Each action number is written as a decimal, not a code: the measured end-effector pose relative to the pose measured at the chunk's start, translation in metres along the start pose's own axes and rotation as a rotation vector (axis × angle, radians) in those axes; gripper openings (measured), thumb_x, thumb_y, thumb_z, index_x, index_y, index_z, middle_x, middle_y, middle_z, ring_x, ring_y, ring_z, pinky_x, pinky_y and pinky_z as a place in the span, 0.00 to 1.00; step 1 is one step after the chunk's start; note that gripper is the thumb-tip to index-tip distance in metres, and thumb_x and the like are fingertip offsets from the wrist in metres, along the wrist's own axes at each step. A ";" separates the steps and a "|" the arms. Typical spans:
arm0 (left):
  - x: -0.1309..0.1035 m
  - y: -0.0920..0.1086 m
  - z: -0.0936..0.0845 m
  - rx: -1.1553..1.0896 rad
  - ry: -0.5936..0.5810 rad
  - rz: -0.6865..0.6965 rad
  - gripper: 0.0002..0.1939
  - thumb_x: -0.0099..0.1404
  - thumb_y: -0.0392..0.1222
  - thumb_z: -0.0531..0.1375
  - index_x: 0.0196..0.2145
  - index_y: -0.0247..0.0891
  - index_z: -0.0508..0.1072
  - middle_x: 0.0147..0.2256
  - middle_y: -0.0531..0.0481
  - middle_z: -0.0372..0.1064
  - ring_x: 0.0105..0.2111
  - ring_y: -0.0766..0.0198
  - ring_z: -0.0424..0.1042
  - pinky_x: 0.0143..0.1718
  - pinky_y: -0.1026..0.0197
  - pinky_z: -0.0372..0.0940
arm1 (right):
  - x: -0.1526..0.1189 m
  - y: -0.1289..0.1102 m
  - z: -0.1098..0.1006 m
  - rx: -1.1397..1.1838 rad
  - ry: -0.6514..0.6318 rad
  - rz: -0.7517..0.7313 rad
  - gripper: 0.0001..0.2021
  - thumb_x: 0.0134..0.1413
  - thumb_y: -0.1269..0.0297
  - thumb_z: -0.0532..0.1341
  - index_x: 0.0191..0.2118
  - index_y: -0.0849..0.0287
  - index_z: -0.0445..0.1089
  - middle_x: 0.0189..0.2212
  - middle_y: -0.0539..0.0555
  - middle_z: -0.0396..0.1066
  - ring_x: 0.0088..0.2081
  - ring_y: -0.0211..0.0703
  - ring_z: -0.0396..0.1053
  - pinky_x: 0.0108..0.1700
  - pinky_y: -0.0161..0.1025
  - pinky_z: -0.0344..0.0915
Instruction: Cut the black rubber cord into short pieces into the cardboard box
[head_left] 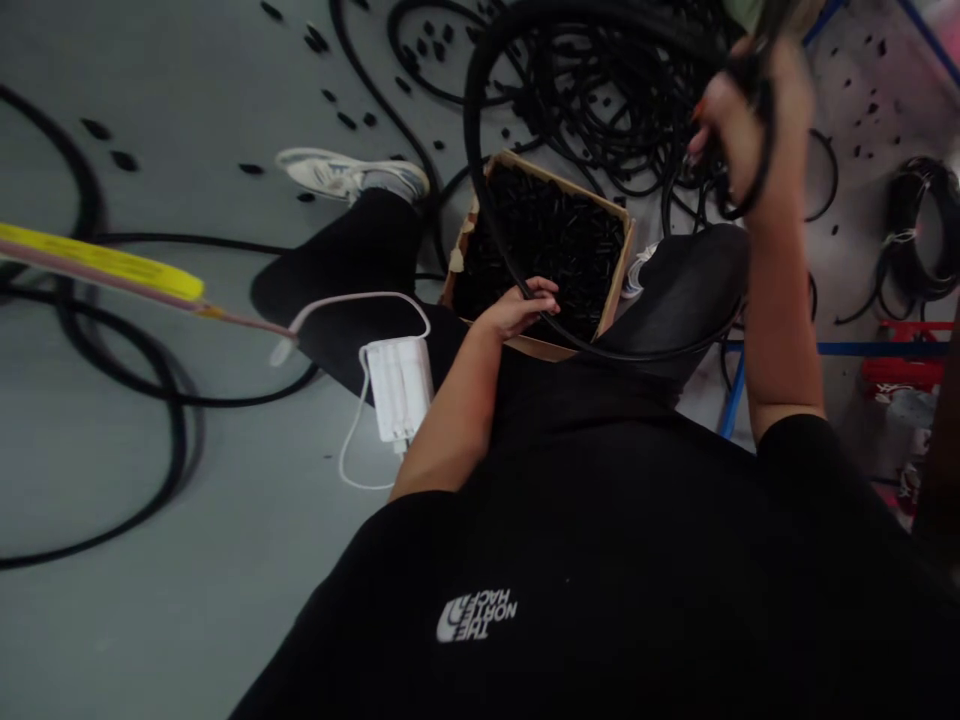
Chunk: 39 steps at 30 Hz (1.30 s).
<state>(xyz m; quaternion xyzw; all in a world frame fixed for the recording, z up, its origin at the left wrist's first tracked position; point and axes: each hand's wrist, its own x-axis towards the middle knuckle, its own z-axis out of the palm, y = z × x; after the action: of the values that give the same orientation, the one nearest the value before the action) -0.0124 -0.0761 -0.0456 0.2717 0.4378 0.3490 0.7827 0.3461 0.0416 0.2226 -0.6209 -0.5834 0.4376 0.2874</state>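
Observation:
My right hand [739,125] is raised at the upper right, closed around a thick black cable [474,130], and smeared a little by motion. A small orange-red spot shows at its fingers; I cannot make out what it is. From there the cable arcs left and down to my left hand [525,308], whose fingers curl loosely about it, then runs back right across my lap. Beneath this hand, between my legs, sits a cardboard box [616,290] filled with short black pieces [551,235].
Tangled black cable [600,100] lies beyond the box, with small black pieces scattered around. More cable loops [176,430] lie on the left floor. A white power bank [401,388] with a white cord rests by my left arm. A coil [926,230] lies far right.

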 end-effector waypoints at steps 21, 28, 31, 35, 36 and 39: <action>0.011 0.001 0.003 -0.026 0.303 0.101 0.16 0.75 0.46 0.84 0.47 0.42 0.82 0.33 0.55 0.78 0.30 0.67 0.76 0.35 0.67 0.70 | -0.056 0.077 0.170 -0.076 -0.372 0.280 0.13 0.84 0.63 0.74 0.47 0.52 0.69 0.34 0.44 0.74 0.34 0.39 0.80 0.36 0.31 0.73; 0.014 0.000 0.000 -0.408 0.340 0.082 0.20 0.83 0.55 0.81 0.45 0.46 0.77 0.36 0.56 0.82 0.37 0.64 0.84 0.44 0.64 0.77 | -0.102 0.084 0.224 -0.251 -0.666 0.087 0.07 0.79 0.72 0.73 0.53 0.57 0.77 0.50 0.56 0.86 0.49 0.48 0.85 0.57 0.41 0.79; 0.010 0.008 -0.001 -0.491 0.381 0.104 0.21 0.86 0.58 0.79 0.44 0.46 0.76 0.35 0.56 0.82 0.37 0.64 0.86 0.44 0.64 0.78 | -0.111 0.086 0.237 -0.359 -0.708 -0.022 0.16 0.72 0.69 0.77 0.60 0.57 0.79 0.61 0.62 0.87 0.61 0.56 0.86 0.66 0.47 0.78; 0.002 0.022 0.004 -0.596 0.417 0.090 0.20 0.89 0.49 0.77 0.41 0.44 0.75 0.34 0.56 0.81 0.35 0.66 0.84 0.42 0.65 0.77 | -0.116 0.085 0.239 -0.310 -0.737 0.001 0.21 0.63 0.69 0.75 0.60 0.56 0.77 0.52 0.55 0.86 0.52 0.54 0.84 0.58 0.45 0.76; 0.001 0.026 0.004 -0.631 0.414 0.086 0.19 0.90 0.46 0.76 0.41 0.43 0.74 0.34 0.57 0.80 0.33 0.67 0.83 0.41 0.66 0.77 | -0.117 0.083 0.235 -0.273 -0.742 0.009 0.21 0.62 0.69 0.74 0.59 0.56 0.76 0.48 0.53 0.85 0.49 0.52 0.82 0.55 0.44 0.74; 0.001 0.034 -0.001 -0.734 0.425 0.070 0.19 0.94 0.41 0.70 0.40 0.41 0.73 0.30 0.59 0.74 0.27 0.73 0.76 0.34 0.70 0.72 | -0.124 0.072 0.207 -0.143 -0.789 0.013 0.20 0.59 0.66 0.73 0.56 0.55 0.75 0.41 0.47 0.79 0.42 0.48 0.77 0.49 0.41 0.72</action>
<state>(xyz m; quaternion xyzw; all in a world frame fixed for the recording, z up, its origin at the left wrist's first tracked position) -0.0236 -0.0548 -0.0220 -0.0882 0.4267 0.5564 0.7075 0.2062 -0.1226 0.0928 -0.4271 -0.6742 0.6025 -0.0055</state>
